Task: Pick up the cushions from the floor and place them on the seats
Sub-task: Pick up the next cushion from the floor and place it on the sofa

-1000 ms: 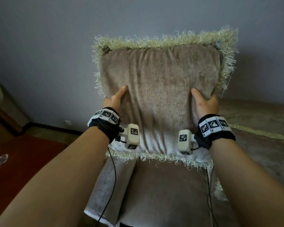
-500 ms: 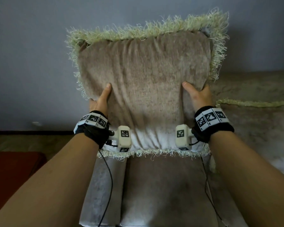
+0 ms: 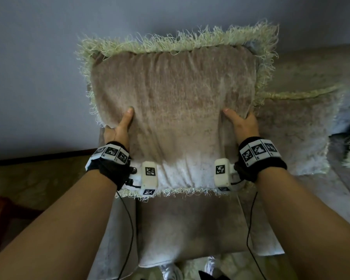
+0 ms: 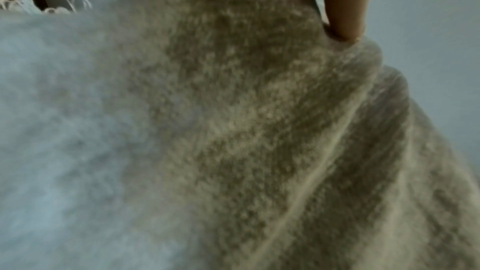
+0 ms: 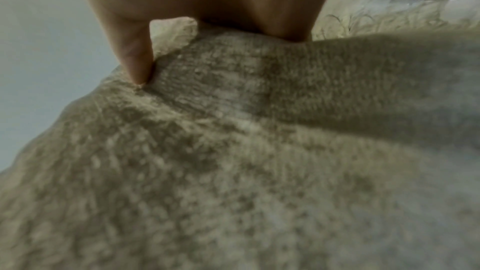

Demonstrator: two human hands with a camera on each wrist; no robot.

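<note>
Both hands are clamped on one cushion point(image 3: 170, 110), holding it upright in the air above the seat point(image 3: 190, 225) of a beige sofa. The left hand point(image 3: 117, 130) grips its left edge with the thumb pressed flat on the front face and the fingers hidden behind; the right hand point(image 3: 243, 123) does the same on the right edge, thumb forward, fingers wrapped round the back. The cushion is brownish plush with a shaggy pale-green fringe along its top and sides — the bottom fringe hangs just over the back of the seat, level with the wrists. From the left wrist view the plush fills almost everything, with a thumb point(image 4: 342, 7) dug into the fabric; from the right wrist view it is much the same, the thumb point(image 5: 132, 48) denting the cloth into a fold. To the right, a second cushion point(image 3: 303, 134) of the same cloth and fringe already lies on the sofa, leaning back, partly covered by the held one. A grey wall point(image 3: 38, 67) stands behind, with a dark skirting line where it meets the floor point(image 3: 38, 178). Each wrist carries a black band with checkered markers and a small white box, a thin cable trailing down — and white shoes point(image 3: 170, 271) show at the sofa's front edge.
</note>
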